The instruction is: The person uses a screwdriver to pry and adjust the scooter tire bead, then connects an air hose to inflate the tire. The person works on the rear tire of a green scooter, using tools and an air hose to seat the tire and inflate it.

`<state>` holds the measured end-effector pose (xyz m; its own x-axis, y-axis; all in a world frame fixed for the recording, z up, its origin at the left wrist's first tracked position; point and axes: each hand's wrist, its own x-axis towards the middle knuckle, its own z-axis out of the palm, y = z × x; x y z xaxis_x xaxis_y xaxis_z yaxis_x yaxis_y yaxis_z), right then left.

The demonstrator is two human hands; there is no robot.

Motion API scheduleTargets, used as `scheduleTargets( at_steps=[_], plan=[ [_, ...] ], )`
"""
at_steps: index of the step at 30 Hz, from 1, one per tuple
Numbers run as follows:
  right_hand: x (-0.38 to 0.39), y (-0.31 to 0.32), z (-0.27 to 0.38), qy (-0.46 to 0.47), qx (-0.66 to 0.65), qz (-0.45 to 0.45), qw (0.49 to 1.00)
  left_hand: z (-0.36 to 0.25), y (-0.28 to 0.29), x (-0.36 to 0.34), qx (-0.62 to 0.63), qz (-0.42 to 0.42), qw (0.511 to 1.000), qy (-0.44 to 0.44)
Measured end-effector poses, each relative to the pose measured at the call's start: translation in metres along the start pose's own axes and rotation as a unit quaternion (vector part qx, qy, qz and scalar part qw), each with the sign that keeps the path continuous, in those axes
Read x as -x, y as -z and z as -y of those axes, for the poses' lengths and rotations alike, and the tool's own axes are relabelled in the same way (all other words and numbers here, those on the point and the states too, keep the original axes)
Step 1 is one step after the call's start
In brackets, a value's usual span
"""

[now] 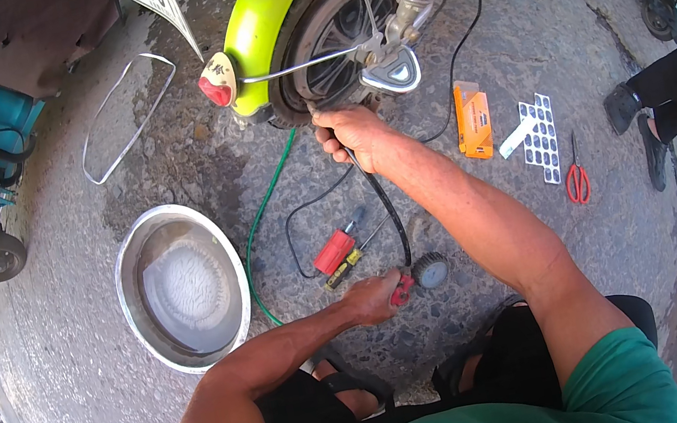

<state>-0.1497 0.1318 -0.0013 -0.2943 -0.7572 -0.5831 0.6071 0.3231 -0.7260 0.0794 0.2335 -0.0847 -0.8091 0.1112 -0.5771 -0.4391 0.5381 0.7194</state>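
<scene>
My left hand point(372, 299) is closed round the red handle of a tire inflator point(404, 290), whose round gauge point(431, 270) sits just to its right. From the inflator a thick black hose point(387, 203) runs up to my right hand point(354, 134). That hand grips the hose's end against the lower rim of a scooter wheel point(336, 17); the fingers hide the very tip. Above it is the scooter's lime-green fender point(254, 13) with a red and cream tail light point(219, 80). A green hose point(264, 202) curves across the ground towards my left forearm.
Left stands a metal basin point(126, 281) of water. Between my arms lie a red-handled tool point(334, 252) and a yellow-black screwdriver point(343, 270). Rightward are an orange box point(474, 124), patch sheets point(540, 141), red scissors point(578, 180) and a person's legs point(671, 94). A loop point(146, 123) lies upper left.
</scene>
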Motion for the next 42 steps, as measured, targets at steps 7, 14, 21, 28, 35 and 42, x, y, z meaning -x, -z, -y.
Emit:
scheduleTargets(
  at_steps=[7, 14, 21, 28, 35, 42],
  plan=[
    [0.000, -0.001, 0.001, 0.000, 0.000, -0.001, 1.000, 0.001, -0.003, -0.002, -0.014, 0.016, 1.000, 0.017],
    [0.002, -0.004, 0.003, -0.003, 0.004, -0.001, 1.000, 0.014, -0.019, -0.007, 0.053, -0.022, 0.997, -0.043],
    [0.000, -0.001, 0.001, -0.011, -0.006, -0.004, 1.000, 0.007, -0.006, -0.020, 0.358, 0.307, 0.875, 0.108],
    [0.000, -0.002, 0.002, -0.014, -0.016, -0.005, 1.000, 0.006, -0.014, -0.017, 0.405, 0.328, 0.847, 0.107],
    [-0.002, -0.002, 0.002, -0.023, -0.015, 0.002, 1.000, -0.009, -0.019, -0.016, 0.316, 0.208, 0.923, 0.071],
    [-0.001, -0.001, 0.003, -0.027, -0.013, -0.002, 1.000, -0.015, -0.011, -0.016, 0.290, 0.205, 0.931, 0.079]
  ],
)
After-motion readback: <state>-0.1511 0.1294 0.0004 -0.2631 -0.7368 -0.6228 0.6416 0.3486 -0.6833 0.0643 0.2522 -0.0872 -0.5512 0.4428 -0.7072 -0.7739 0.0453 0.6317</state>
